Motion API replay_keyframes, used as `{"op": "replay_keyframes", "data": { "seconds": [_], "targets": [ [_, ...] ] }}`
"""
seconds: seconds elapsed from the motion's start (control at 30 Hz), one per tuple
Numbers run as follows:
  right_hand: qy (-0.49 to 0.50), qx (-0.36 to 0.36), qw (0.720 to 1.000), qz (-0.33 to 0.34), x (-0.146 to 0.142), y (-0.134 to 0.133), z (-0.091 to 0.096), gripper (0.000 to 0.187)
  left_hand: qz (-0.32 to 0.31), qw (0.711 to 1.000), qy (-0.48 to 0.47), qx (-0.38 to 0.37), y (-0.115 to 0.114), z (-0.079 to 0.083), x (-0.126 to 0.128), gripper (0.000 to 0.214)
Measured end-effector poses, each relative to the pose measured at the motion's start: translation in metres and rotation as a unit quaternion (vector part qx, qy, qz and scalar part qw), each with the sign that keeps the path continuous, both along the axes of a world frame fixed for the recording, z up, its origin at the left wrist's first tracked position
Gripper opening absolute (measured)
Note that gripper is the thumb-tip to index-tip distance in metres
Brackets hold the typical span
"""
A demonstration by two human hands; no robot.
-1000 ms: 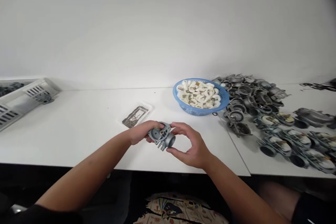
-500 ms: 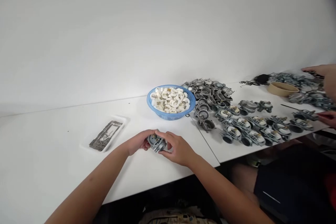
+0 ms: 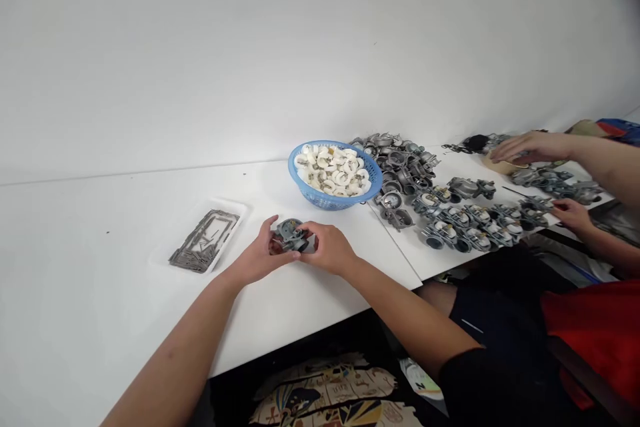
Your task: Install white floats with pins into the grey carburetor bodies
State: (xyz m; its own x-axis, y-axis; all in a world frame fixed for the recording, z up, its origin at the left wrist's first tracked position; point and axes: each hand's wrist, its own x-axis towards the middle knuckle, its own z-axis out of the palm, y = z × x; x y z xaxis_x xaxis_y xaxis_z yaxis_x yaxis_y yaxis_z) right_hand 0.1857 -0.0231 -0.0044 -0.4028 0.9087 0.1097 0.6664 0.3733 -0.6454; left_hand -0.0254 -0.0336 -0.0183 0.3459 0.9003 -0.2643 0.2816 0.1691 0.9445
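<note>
A small grey metal carburetor body (image 3: 290, 235) is held just above the white table (image 3: 100, 280) between both my hands. My left hand (image 3: 263, 255) grips its left side with thumb and fingers curled round it. On the right side, my right hand (image 3: 327, 247) closes its fingers over the part. A clear shallow tray of thin grey metal pieces (image 3: 204, 248) lies to the left of my hands. Behind them stands a blue basket (image 3: 320, 197) filled with white ring-shaped floats.
A heap of grey carburetor bodies (image 3: 400, 163) and rows of assembled ones (image 3: 470, 223) lie to the right of the basket. Another person's hands (image 3: 530, 145) reach over parts and a tan bowl at the far right. The table's front edge is close to me.
The view has swung right, showing the other person's arms. Both my hands have stayed on the carburetor body and turned it; the right hand has closed further over it.
</note>
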Motion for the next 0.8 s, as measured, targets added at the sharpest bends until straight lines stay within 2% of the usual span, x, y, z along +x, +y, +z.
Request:
{"op": "replay_keyframes", "data": {
  "seconds": [0.17,0.3,0.47,0.57,0.8],
  "targets": [
    [-0.045,0.005,0.999,-0.001,-0.019,0.017,0.006,0.044,0.060,0.998,-0.004,0.027,0.005,-0.003,0.003,0.089],
    [-0.050,0.000,0.999,0.007,-0.023,0.024,0.007,0.047,0.131,0.988,0.045,0.070,0.007,-0.007,0.002,0.092],
    [-0.059,0.019,0.998,0.019,-0.019,0.026,0.004,0.061,0.076,0.972,0.117,0.187,0.009,-0.017,-0.003,0.068],
    [-0.079,0.038,0.995,0.049,-0.012,0.028,0.000,0.061,0.056,0.960,0.146,0.231,0.010,-0.020,-0.005,0.064],
    [-0.071,0.032,0.994,0.074,-0.003,0.028,0.002,0.059,0.070,0.953,0.159,0.248,0.011,-0.021,-0.007,0.060]
  ]
}}
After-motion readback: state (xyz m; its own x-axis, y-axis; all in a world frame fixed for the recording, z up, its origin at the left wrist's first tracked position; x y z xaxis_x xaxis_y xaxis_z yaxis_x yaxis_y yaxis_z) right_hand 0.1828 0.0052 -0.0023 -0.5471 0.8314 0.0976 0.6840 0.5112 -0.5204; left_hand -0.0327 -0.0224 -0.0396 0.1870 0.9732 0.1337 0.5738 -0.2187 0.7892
